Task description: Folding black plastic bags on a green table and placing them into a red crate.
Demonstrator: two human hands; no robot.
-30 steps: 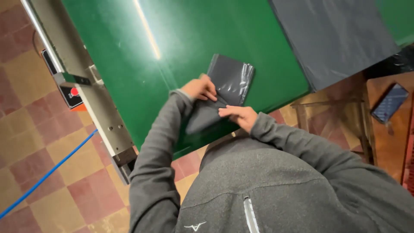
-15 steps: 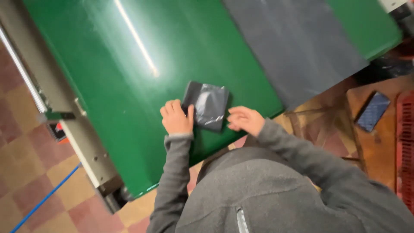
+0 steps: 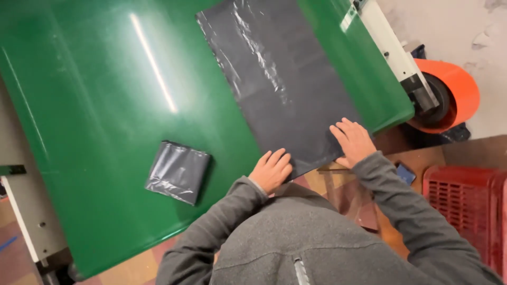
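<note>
Both my hands lie flat and open, gripping nothing, on the near edge of the dark plastic sheet (image 3: 285, 84) spread across the green table (image 3: 95, 95), left hand (image 3: 272, 170) at its near corner, right hand (image 3: 353, 141) by the table's edge, with the folded bag (image 3: 178, 171) well apart leftward amid bare green.

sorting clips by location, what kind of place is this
Probably a small plastic-bag workshop: a green conveyor belt carries a flat dark bag and a folded one, with an orange film roll mounted at the machine's end.
</note>
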